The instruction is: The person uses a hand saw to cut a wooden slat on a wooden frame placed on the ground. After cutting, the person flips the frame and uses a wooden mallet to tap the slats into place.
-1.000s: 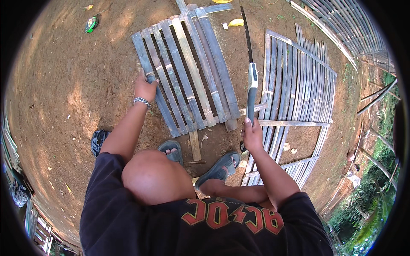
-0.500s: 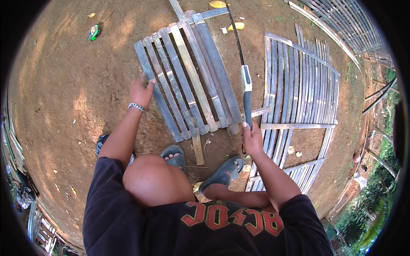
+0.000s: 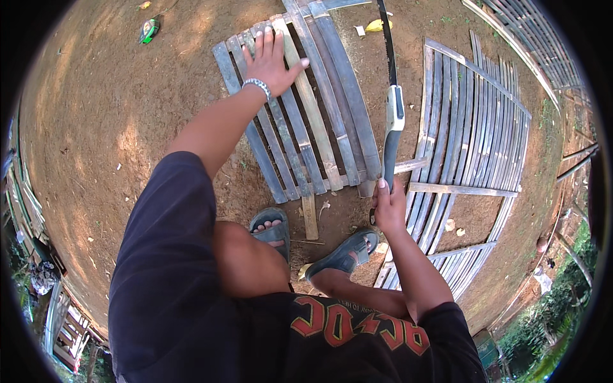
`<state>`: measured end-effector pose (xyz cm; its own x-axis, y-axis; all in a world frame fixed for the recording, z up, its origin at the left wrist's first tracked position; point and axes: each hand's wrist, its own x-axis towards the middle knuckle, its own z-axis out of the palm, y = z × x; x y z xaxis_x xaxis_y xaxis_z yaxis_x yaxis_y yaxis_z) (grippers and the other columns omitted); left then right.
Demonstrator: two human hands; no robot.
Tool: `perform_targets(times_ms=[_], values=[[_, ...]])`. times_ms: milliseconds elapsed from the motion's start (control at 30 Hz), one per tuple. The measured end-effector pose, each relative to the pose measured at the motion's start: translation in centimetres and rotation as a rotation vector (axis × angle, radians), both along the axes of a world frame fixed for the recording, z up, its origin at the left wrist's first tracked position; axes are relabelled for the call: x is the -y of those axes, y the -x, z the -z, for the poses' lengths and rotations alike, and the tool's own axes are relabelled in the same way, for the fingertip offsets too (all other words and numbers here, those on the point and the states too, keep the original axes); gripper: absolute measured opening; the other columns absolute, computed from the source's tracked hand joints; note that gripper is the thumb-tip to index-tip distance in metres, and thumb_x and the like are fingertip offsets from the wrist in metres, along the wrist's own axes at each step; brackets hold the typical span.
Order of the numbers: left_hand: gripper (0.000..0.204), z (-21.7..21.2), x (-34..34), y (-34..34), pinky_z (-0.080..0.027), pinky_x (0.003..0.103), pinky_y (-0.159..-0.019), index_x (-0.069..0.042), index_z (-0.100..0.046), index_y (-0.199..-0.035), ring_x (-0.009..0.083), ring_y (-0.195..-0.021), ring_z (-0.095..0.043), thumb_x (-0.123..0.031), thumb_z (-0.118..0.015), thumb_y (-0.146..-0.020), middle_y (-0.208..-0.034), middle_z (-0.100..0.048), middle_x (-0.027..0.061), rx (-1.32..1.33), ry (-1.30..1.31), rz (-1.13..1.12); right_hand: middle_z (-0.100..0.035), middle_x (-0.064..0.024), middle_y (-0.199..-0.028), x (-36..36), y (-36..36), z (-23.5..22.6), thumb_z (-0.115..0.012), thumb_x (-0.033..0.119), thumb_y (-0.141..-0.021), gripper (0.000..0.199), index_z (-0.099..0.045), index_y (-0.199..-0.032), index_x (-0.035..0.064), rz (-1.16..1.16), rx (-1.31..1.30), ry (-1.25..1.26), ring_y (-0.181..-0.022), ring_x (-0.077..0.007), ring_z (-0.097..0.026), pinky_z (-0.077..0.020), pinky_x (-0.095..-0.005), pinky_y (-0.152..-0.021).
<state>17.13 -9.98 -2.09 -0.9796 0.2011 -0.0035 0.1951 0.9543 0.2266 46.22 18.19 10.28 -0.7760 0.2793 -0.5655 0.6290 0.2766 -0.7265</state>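
Note:
A panel of bamboo slats (image 3: 311,108) lies on the ground in front of me, its slats running away from me with small gaps between them. My left hand (image 3: 273,69) rests palm down with fingers spread over the far part of its slats. My right hand (image 3: 389,204) is wrapped around the dark handle of a hand saw (image 3: 394,115), which has a pale section above the grip. The saw's long dark blade points away from me, to the right of the panel. One bamboo strip (image 3: 310,217) sticks out from the panel's near end toward my feet.
To the right lies a larger bamboo slat panel (image 3: 466,127) with crosspieces. Another slatted panel (image 3: 539,38) is at the far right. A green tape measure (image 3: 149,30) sits on the bare soil at far left. My sandalled feet (image 3: 348,255) are close to the small panel's near end.
My left hand has moved from beside the panel's left edge forward and right onto its slats. The saw stays in my right hand, and the view has shifted slightly.

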Motion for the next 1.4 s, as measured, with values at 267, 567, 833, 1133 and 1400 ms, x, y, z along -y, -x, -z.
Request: perform_targets(times_ms=[267,567,833,1133,1400], values=[[0.103,-0.6,-0.5,-1.0,-0.006,0.063,-0.127,-0.003,-0.019,-0.166,0.0368,-0.162,-0.006,-0.075,-0.045,-0.096,-0.173,-0.015,0.0195,0.0,0.068,0.007,-0.056,-0.0007,-0.071,-0.9,0.6,0.6,-0.057,0.038,-0.109,0.038,-0.058,-0.115,0.0003,0.035,-0.05,0.034,-0.06,-0.0098,-0.054,-0.0446,-0.0295,-0.054],[0.103,-2.8,-3.4,0.8,0.001,0.063,-0.126,0.002,-0.017,-0.164,0.0359,-0.162,0.001,-0.073,-0.04,-0.097,-0.173,-0.012,0.0228,0.228,-0.05,-0.224,-0.05,0.0024,-0.07,-8.3,1.9,-3.3,-0.057,0.033,-0.108,0.029,-0.057,-0.115,0.0042,-0.062,0.006,-0.023,-0.058,-0.0065,-0.048,-0.0411,-0.0264,-0.052],[0.1,-1.9,-7.6,0.7,0.001,0.06,-0.128,0.005,-0.018,-0.164,0.0372,-0.162,-0.004,-0.067,-0.043,-0.099,-0.173,-0.014,0.0231,0.115,-0.105,-0.428,-0.051,0.0013,-0.068,-14.2,-0.2,-5.5,-0.054,0.029,-0.108,0.027,-0.056,-0.109,0.0024,-0.086,-0.007,-0.099,-0.057,-0.0073,-0.049,-0.0402,-0.0271,-0.052],[0.1,-0.8,-6.4,0.2,0.002,0.057,-0.128,0.005,-0.015,-0.164,0.0378,-0.162,-0.001,-0.066,-0.042,-0.1,-0.174,-0.009,0.0226,0.096,-0.054,-0.4,-0.05,0.0026,-0.073,-15.9,-3.8,-10.6,-0.055,0.045,-0.108,0.045,-0.055,-0.117,0.0012,0.03,0.07,0.049,-0.061,-0.0064,-0.047,-0.04,-0.0245,-0.054],[0.099,-1.2,-7.3,0.7,0.002,0.059,-0.128,0.006,-0.016,-0.164,0.039,-0.162,-0.001,-0.064,-0.045,-0.099,-0.173,-0.009,0.0246,0.102,-0.118,-0.399,-0.049,0.0029,-0.073,-16.9,-2.6,-11.3,-0.052,0.037,-0.11,0.034,-0.054,-0.109,0.0031,0.049,0.014,-0.081,-0.061,-0.0055,-0.047,-0.0402,-0.0233,-0.055]])
